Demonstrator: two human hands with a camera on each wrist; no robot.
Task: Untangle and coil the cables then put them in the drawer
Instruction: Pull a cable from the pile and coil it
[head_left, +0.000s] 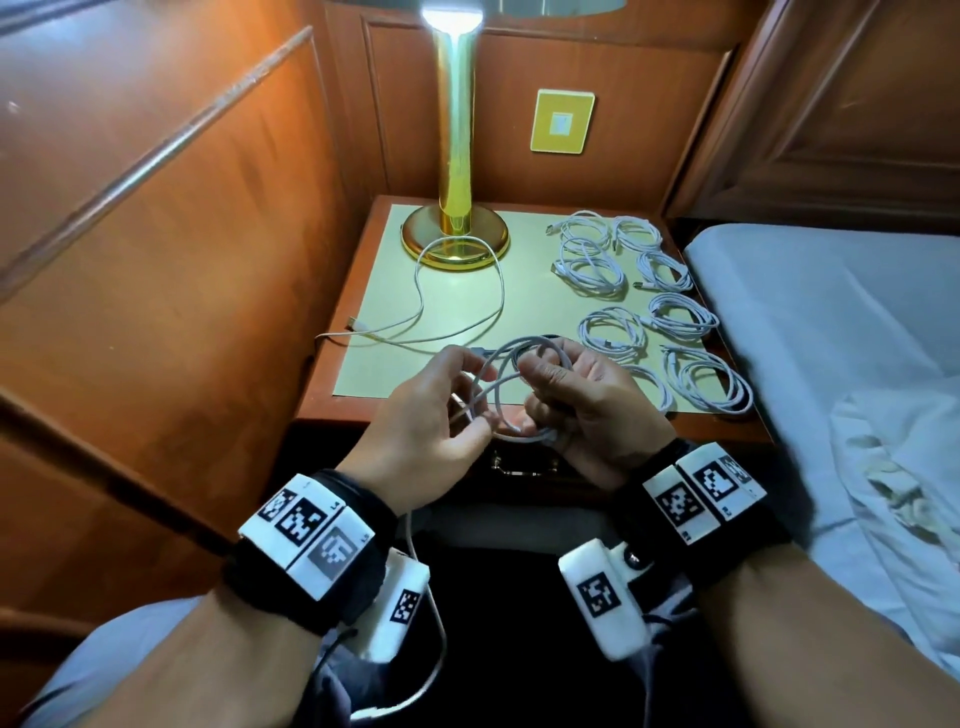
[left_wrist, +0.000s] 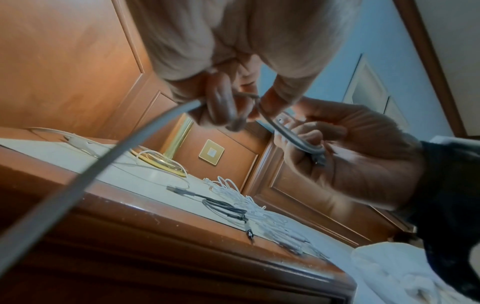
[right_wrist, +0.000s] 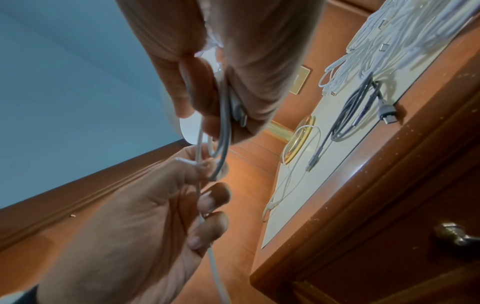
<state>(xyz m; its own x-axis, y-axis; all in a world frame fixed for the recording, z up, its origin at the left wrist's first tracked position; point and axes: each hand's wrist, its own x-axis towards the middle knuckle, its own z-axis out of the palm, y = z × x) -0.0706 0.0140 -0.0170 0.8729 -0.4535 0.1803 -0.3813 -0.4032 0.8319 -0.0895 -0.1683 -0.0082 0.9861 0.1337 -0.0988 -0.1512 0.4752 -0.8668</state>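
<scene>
While both hands work in the air just in front of the bench (head_left: 363, 374), a grey cable (head_left: 511, 358) runs between them in a few loops. The right hand (head_left: 592, 410) has its fingers curled round the gathered loops, with one plug end lying against its palm in the left wrist view. The left hand (head_left: 431, 410) pinches a strand of the same cable between thumb and fingers, and the free length drops away below that hand.

On the bench top, toward its right side, lie coiled white cables (head_left: 654, 306) in two rough rows, close together and some touching. The wrist views show a coiled dark grey cable (right_wrist: 353, 115) at the near end of that group. A loose white cable (head_left: 462, 291) sprawls uncoiled on the left part, one bend passing over the base of a brass lamp (head_left: 456, 228). Below the bench top sits the drawer (right_wrist: 389, 236), closed, with a brass handle (right_wrist: 453, 233). A bed (head_left: 831, 322) lies to the right.
</scene>
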